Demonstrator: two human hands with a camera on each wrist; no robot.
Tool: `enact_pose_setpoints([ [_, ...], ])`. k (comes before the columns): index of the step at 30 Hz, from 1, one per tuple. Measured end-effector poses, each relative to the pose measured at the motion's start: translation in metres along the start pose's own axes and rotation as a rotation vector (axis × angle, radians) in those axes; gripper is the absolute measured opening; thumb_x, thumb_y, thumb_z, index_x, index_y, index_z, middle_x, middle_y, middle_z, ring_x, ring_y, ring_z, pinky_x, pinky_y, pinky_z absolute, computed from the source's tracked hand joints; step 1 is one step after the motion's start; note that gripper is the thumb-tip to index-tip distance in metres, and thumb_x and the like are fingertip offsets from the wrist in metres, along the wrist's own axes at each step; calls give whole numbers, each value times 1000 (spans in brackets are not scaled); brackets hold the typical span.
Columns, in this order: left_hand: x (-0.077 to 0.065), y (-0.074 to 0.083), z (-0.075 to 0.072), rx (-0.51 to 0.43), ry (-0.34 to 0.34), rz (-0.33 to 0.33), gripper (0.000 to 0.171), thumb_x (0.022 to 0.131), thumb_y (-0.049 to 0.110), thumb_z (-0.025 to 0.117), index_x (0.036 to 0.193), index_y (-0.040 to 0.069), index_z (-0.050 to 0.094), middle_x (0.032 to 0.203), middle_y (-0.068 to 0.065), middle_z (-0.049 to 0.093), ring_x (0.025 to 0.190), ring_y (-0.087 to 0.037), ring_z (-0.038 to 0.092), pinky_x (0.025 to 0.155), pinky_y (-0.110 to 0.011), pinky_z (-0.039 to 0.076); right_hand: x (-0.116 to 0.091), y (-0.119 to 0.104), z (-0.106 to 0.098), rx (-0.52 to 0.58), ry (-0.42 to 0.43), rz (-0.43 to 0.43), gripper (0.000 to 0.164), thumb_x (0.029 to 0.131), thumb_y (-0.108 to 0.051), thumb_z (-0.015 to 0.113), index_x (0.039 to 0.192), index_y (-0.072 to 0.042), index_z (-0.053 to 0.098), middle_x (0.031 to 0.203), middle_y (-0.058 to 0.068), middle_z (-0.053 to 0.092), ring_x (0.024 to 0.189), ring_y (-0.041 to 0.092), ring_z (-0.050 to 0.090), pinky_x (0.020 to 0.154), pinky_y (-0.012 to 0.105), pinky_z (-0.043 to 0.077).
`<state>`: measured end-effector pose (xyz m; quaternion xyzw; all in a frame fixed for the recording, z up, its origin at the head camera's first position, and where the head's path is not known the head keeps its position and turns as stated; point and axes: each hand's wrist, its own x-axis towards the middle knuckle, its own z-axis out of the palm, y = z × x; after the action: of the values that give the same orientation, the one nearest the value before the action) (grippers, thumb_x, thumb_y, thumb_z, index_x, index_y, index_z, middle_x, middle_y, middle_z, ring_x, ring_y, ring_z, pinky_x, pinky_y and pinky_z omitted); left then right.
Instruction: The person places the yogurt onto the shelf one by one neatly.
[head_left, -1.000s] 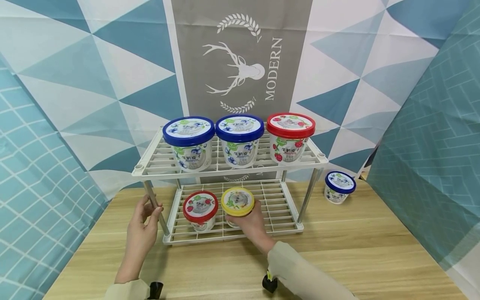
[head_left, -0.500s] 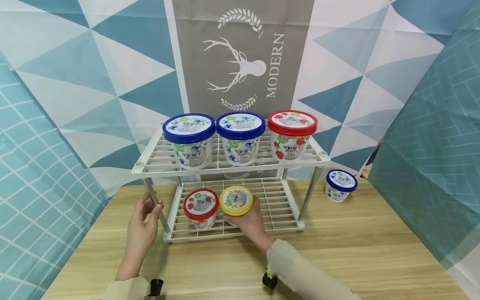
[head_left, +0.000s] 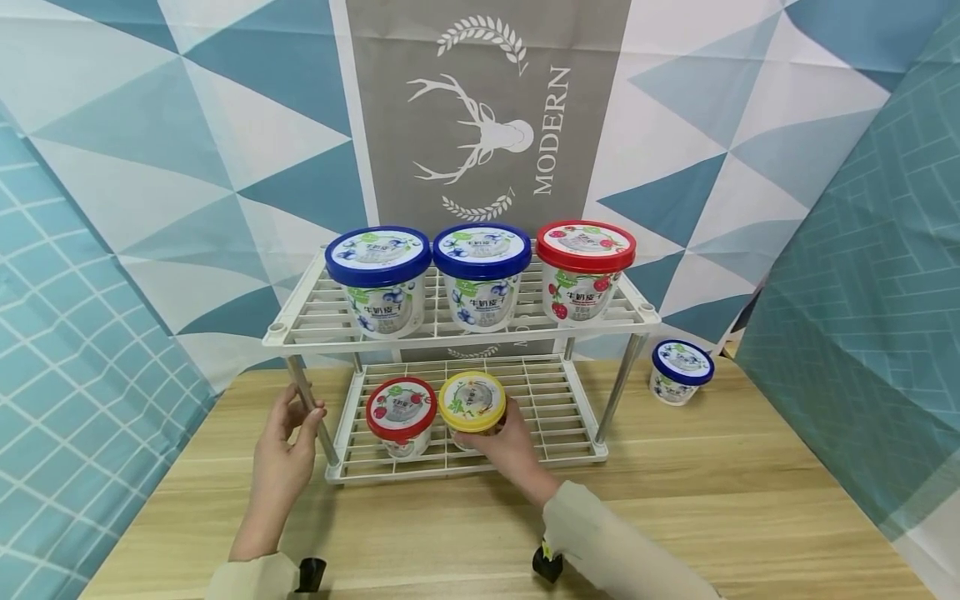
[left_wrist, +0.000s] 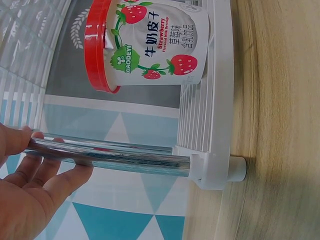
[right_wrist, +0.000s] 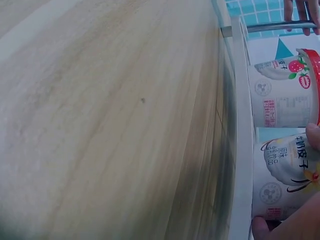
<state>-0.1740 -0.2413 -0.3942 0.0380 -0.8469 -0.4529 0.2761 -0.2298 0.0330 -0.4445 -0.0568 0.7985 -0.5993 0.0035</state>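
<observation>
On the lower level of the white two-tier rack, a yellow-lidded milk drink tub stands upright. My right hand holds this tub from its front right, with the thumb and fingers on opposite sides of the cup in the right wrist view. A red-lidded strawberry tub stands just to its left. At the rack's left side, my left hand grips the metal post between thumb and fingers.
Two blue-lidded tubs and a red-lidded tub line the rack's upper level. Another blue-lidded tub stands on the wooden table to the right. A patterned cloth hangs close behind the rack.
The head view has tilted slightly. My right hand and sleeve have shifted a little to the right, while the yellow-lidded tub stays almost in place. The left hand remains on the post.
</observation>
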Motion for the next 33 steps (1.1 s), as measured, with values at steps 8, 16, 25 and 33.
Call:
enact_pose_setpoints([
  [8,0,-2,0,-5,16,19,38,96,12,52,133,10,45,102,-3,64,91,1,56,82,-4,34,-1,0,2,1,11,-8,91,70,-32,83,138,-8,29,131,11,45,123,28,47,101,43,42],
  [16,-1,-2,0,8,14,14,37,96,13,52,133,11,46,101,-4,63,91,2,56,79,-2,35,-3,2,-3,-40,35,-34,100,67,-25,85,143,-6,23,125,16,46,112,30,50,93,44,46],
  [25,0,0,-1,10,7,27,38,96,13,51,134,11,45,103,-5,64,91,3,55,78,-1,35,-9,0,-20,-102,50,-53,61,73,-16,79,122,-2,44,111,16,53,105,30,51,87,42,46],
  [33,0,-1,0,6,9,8,38,97,17,51,134,11,45,99,12,59,91,2,55,78,-1,36,-13,4,-36,-128,91,5,49,70,-16,81,109,0,56,102,18,59,90,22,56,78,32,49],
])
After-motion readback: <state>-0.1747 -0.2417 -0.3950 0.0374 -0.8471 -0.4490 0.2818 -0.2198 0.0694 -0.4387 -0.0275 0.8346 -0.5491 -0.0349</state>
